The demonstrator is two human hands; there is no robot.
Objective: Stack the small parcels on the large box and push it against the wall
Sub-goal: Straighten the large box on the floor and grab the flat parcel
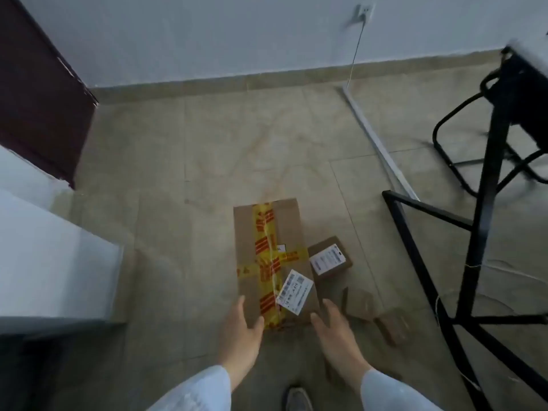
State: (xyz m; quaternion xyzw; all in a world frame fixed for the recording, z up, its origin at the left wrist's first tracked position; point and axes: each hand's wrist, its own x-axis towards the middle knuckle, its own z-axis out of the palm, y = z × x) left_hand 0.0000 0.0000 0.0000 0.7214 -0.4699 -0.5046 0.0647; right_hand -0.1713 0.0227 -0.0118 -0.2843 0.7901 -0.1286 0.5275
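Large box [271,262] flat on tiled floor [207,161], well short of wall [237,37]; bare floor open ahead to skirting. My left grip [241,324] open, fingers spread on box's near left corner; right grip [332,327] open at near right edge, contact unclear. Labelled small parcel [329,256] just beside box's right side; blurred brown parcels [376,312] behind right hand, shapes indistinct. Cardboard, yellow-red tape. Black frame [421,250] crowds right.

A long brown cardboard box with yellow tape [268,259] is lying on the tiled floor [207,161], a small brown labelled parcel [329,256] touching its right side, the white wall [207,37] well behind
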